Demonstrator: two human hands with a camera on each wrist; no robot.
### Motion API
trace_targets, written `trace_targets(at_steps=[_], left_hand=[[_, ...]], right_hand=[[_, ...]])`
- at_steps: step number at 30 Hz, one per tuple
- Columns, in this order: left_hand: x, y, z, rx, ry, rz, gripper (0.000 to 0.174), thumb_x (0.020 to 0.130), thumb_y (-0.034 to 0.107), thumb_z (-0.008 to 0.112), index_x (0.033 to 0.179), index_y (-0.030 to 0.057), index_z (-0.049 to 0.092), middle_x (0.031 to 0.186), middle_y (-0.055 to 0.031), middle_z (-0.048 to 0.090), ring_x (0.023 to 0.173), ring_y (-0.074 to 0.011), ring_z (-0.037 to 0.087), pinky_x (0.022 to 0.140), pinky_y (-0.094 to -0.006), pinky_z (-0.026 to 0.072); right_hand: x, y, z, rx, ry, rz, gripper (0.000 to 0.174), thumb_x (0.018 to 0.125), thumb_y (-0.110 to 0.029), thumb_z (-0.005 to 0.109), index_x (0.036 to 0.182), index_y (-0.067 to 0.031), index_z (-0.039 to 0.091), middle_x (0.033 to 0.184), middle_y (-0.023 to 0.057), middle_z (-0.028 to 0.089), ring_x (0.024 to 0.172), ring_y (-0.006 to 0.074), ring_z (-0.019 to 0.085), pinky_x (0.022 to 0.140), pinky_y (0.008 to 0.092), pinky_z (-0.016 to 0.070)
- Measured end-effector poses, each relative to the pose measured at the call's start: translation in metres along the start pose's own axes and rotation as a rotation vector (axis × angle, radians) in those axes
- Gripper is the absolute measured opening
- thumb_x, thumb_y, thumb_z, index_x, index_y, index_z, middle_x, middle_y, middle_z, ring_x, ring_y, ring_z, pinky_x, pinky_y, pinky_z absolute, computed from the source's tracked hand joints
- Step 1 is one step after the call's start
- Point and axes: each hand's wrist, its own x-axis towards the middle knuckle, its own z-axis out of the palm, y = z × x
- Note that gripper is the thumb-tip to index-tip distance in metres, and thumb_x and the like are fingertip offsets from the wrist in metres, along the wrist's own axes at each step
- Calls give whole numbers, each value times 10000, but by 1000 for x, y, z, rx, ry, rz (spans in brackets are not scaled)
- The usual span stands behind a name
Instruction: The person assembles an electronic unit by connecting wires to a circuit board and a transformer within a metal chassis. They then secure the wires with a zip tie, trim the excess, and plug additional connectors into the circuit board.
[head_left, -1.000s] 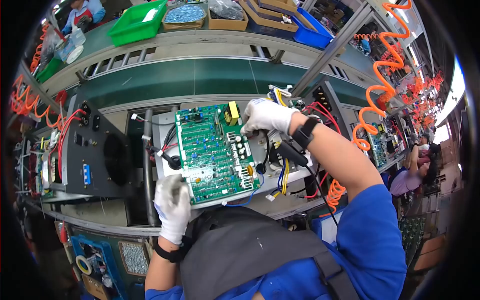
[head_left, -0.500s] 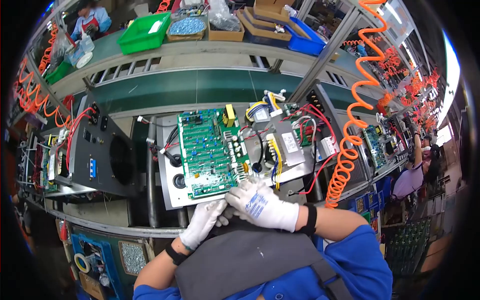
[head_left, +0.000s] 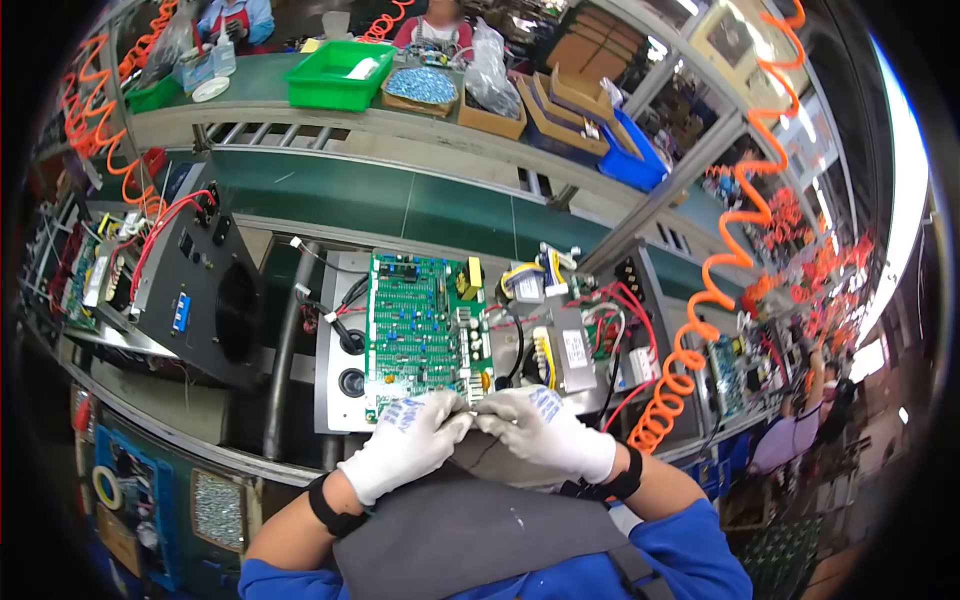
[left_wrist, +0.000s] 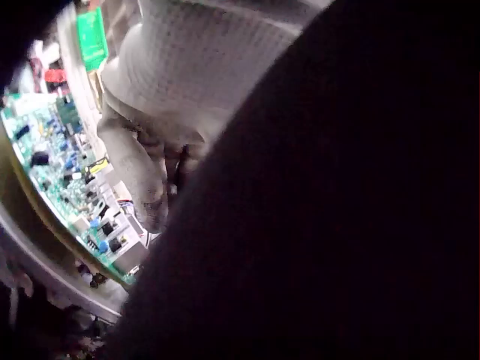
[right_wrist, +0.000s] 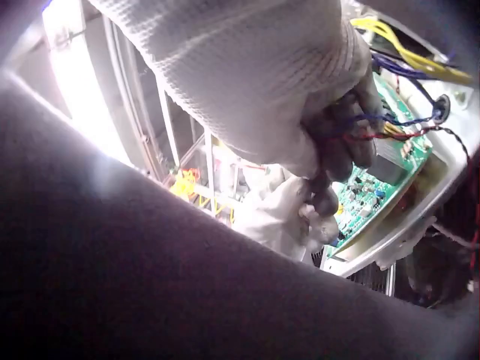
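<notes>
The gloved left hand (head_left: pixel 405 445) and gloved right hand (head_left: pixel 548 432) meet, fingers curled, at the front edge of the green circuit board (head_left: pixel 412 330). This board lies on a grey metal chassis (head_left: pixel 335 385). In the right wrist view, a thin blue wire (right_wrist: pixel 375 118) and a twisted red-and-black wire (right_wrist: pixel 411 136) run into the curled fingers of the right hand (right_wrist: pixel 262 82), which grips them. The left hand's fingertips touch or nearly touch it there. Whatever lies between the left fingers (left_wrist: pixel 146 191) is hidden in the left wrist view.
A dark panelled unit (head_left: pixel 215 285) with red wires stands left on the rollers. Right of the board are a transformer (head_left: pixel 540 350) and loose cables. An orange coiled hose (head_left: pixel 715 270) hangs at the right. Behind are a green belt (head_left: pixel 360 195) and a green bin (head_left: pixel 335 85).
The right hand came from the board's upper right to its front edge, and the left hand moved right to meet it. Since half a second ago, both have drawn closer together, fingertip to fingertip.
</notes>
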Motion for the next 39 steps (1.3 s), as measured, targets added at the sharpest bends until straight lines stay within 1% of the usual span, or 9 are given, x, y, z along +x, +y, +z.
trace_targets(at_steps=[3,5,9,13,19,23,30,33,39], left_hand=[[2,-27,-7,-317,140,25,170,933,162,534,939,8,607,827,-128,602,784,-248,603,707,-342,474],[-4,-41,-27,-199,387,223,139,919,108,546,969,0,618,833,-120,620,731,-219,607,680,-330,480],[-12,-81,-39,-257,680,1,105,873,52,593,929,4,667,770,-136,651,656,-244,628,613,-338,486],[-19,-106,-26,142,675,189,138,796,13,625,931,37,642,791,-135,642,698,-316,633,638,-397,503],[-13,-107,-26,179,665,243,167,777,8,636,940,41,631,815,-117,652,734,-302,648,658,-396,515],[-14,-104,-28,196,619,219,168,775,7,641,941,30,627,820,-119,649,744,-300,645,659,-393,515],[-13,-104,-25,218,666,234,169,777,-7,635,942,30,625,809,-115,641,729,-294,637,651,-384,510],[-12,-102,-25,218,656,211,166,781,-15,631,941,28,628,813,-114,643,730,-295,637,647,-382,507],[-14,-105,-23,273,676,271,167,787,-20,626,949,20,638,820,-130,649,737,-299,640,650,-380,508]], right_hand=[[32,3,-20,-120,217,-210,145,873,-132,626,968,-22,639,793,171,635,736,376,621,651,407,497],[65,1,-47,-230,114,101,214,918,-215,552,950,-25,645,751,153,649,754,345,658,681,407,511],[110,34,-63,-414,-248,448,256,881,-268,533,871,-63,686,759,144,674,751,343,677,713,432,529],[126,59,-58,-653,-363,347,259,866,-266,534,863,-57,686,747,157,667,722,354,671,691,423,530],[131,72,-70,-291,-485,334,292,871,-258,517,800,-16,665,760,175,662,692,337,655,665,421,514],[131,96,-61,-442,-386,-54,335,903,-301,552,794,-4,660,614,117,611,577,249,621,533,362,462],[129,68,-58,-399,-286,421,334,838,-332,584,737,-27,675,625,141,628,621,305,646,608,389,507],[133,61,-55,-434,-291,483,329,788,-295,592,811,16,700,833,229,687,798,365,685,746,431,537],[124,51,-62,-356,-270,474,352,809,-339,607,854,-1,695,775,218,676,762,360,679,716,430,531]])
